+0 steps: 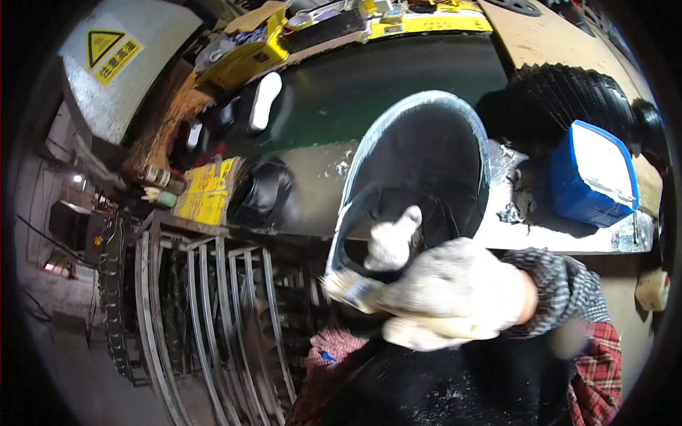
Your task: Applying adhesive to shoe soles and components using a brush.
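Observation:
A large black shoe upper (pixel 430 160) is held up in front of me, its long rounded rim coated whitish. My left hand (pixel 391 243), in a white glove, shows through the opening at its near end and grips it there; part of the hand is hidden. My right hand (pixel 455 291), also gloved, is closed around a flat brush (pixel 348 290). Its pale bristles are at the near left end of the rim; whether they touch it is hard to tell. To the right, a blue tub (pixel 593 177) of white paste stands on the bench.
A conveyor belt (pixel 391 71) runs behind the bench, with a white sole (pixel 266 101) on it. Stacked black pieces (pixel 575 99) lie at the right. A yellow-taped box (pixel 206 190) and black shoe parts (pixel 266 188) sit left, above a metal rack (pixel 202 305).

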